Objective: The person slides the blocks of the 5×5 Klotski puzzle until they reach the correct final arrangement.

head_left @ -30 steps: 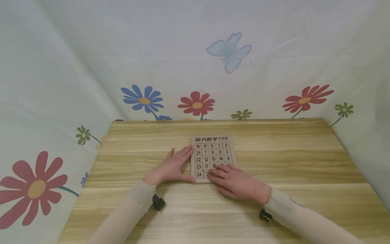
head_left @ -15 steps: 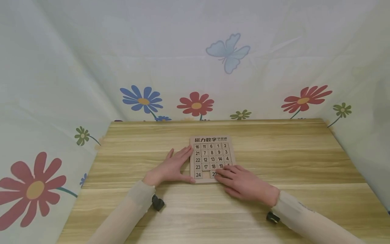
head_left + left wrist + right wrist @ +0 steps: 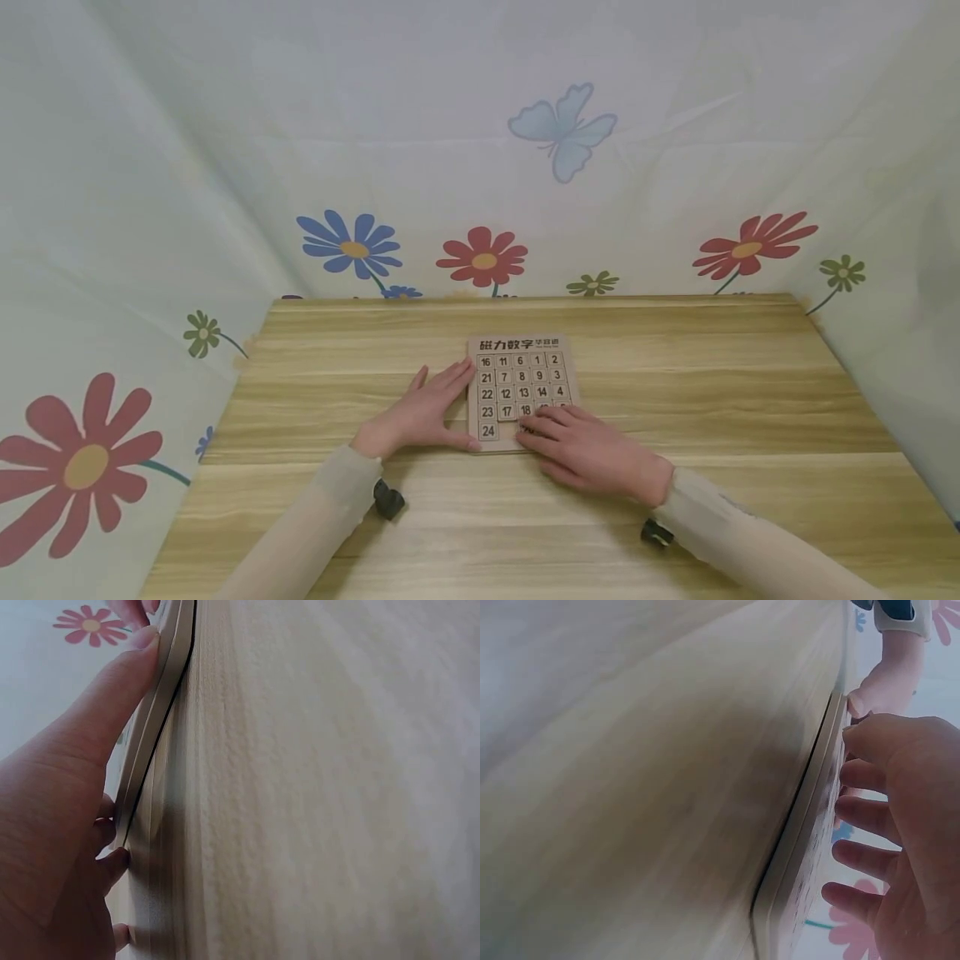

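Note:
A wooden number slide puzzle (image 3: 517, 344) lies flat on the table, its numbered tiles in rows under a printed heading. My left hand (image 3: 415, 417) steadies its left side: the fingertips touch the left edge, and the straight thumb (image 3: 112, 697) presses at the near left corner. Over the near right part lies my right hand (image 3: 588, 454), fingers extended with their tips at tile 20 (image 3: 529, 430), partly covering it. A bare slot separates tile 24 (image 3: 488, 431) from tile 20. The right hand hides the near right corner. In the right wrist view its fingers (image 3: 866, 859) are spread above the puzzle.
The wood-grain table (image 3: 675, 358) extends around the puzzle on all sides. Behind it and at both sides hangs a white cloth (image 3: 420, 167) printed with flowers and a butterfly. Small black cameras (image 3: 388, 500) sit on both wrists.
Tile 20 has slid right, away from tile 24, under my right fingers. The right hand moved right with it, then came back left over it. My left hand has stayed in place.

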Available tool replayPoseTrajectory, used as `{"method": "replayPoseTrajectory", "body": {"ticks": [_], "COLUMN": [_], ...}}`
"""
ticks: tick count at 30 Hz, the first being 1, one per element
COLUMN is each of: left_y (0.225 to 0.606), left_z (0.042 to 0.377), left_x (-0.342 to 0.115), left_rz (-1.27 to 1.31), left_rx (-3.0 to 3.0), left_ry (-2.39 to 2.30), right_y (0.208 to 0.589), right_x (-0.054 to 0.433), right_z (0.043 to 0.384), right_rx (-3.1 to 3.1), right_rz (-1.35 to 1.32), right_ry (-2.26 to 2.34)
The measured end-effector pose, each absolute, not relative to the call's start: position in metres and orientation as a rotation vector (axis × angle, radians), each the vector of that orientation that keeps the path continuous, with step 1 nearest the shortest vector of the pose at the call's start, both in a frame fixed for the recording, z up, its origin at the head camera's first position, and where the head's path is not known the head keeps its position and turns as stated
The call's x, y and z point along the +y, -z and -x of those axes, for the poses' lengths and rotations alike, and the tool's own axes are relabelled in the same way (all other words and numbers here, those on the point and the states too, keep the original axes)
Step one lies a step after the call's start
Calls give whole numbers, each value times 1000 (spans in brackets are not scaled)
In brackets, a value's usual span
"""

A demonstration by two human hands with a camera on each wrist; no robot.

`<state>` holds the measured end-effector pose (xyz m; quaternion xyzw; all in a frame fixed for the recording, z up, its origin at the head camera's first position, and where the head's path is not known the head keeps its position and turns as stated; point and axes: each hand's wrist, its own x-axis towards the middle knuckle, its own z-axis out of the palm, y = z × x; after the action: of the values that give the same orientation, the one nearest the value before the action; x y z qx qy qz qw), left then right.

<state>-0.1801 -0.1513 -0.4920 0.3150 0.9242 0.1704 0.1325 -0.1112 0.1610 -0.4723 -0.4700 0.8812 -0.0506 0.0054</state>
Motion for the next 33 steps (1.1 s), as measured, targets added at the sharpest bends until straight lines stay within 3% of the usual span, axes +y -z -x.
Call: {"method": "replayPoseTrajectory", "body": {"ticks": [13, 33], "left_y": [497, 493], "left_z": [182, 180], "left_x": [-152, -151], "left_rz": [-907, -896], "left_rx": [2683, 2679], "left_ry": [-479, -485], "right_y": [476, 477], "right_x": [123, 146], "right_z": [118, 115], "right_rx": [2733, 2729], "right_rz": [1591, 1531], "right_ry": [93, 130]}}
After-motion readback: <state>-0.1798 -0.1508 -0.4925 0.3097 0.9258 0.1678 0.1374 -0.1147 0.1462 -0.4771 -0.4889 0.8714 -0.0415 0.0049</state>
